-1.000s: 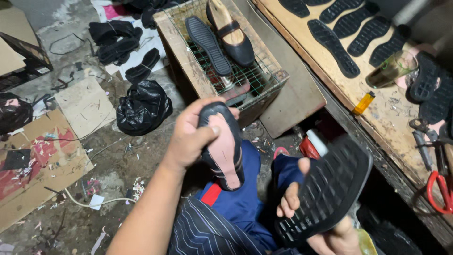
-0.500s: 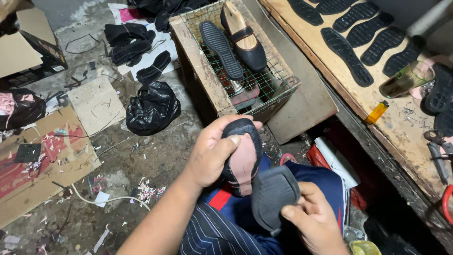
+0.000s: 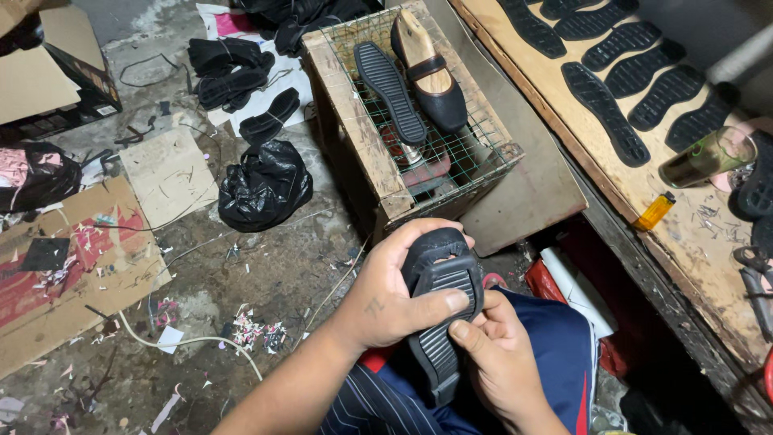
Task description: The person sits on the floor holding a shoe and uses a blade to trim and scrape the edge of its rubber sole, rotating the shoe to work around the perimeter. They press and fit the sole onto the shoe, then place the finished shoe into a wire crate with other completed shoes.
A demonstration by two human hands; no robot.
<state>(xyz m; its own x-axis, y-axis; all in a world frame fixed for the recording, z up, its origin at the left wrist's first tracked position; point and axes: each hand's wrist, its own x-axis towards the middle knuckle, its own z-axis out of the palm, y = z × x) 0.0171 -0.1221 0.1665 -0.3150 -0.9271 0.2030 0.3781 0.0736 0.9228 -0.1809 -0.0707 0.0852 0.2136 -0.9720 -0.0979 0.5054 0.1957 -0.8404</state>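
1. Shoe with a black ribbed sole sits in both my hands, sole side turned up toward me, over my lap near the bottom of the scene. The sole is dark rubber with crosswise ridges; the upper at the far end is black and rounded.
2. My left hand wraps around the far end of the shoe from the left, fingers curled over the upper and the thumb pressed flat across the ribbed sole.
3. My right hand grips from the right and below, its thumb tip pressing on the sole just beside my left thumb. Both hands are clenched on the shoe.
4. My legs are in blue trousers with thin stripes lower down.
5. Beyond my hands stands a wooden crate topped with wire mesh. On the mesh lie a loose black sole and a black strap shoe fitted on a wooden form, side by side.
6. To the right runs a wooden workbench carrying a row of black soles, a glass tumbler and an orange lighter.
7. On the floor to the left lie a knotted black plastic bag, flattened cardboard and more black shoe pieces farther off.
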